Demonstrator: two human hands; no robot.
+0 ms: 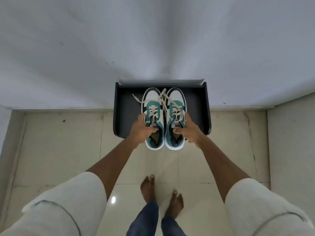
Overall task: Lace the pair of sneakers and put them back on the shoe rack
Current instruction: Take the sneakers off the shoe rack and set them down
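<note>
Two teal, white and black sneakers are held side by side, toes pointing to the wall. My left hand [142,129] grips the left sneaker [152,99] at its collar, thumb inside. My right hand [186,131] grips the right sneaker [175,97] the same way. Cream laces [161,99] run through the eyelets, and their loose ends cross over the toes. The toes lie over the dark shoe rack [197,106]; the heels hang past its front edge. Whether the soles touch the shelf, I cannot tell.
The dark rack stands against a white wall [153,40], with raised side panels left and right. Glossy cream floor tiles [68,150] spread below. My bare feet [162,193] stand a step back from the rack.
</note>
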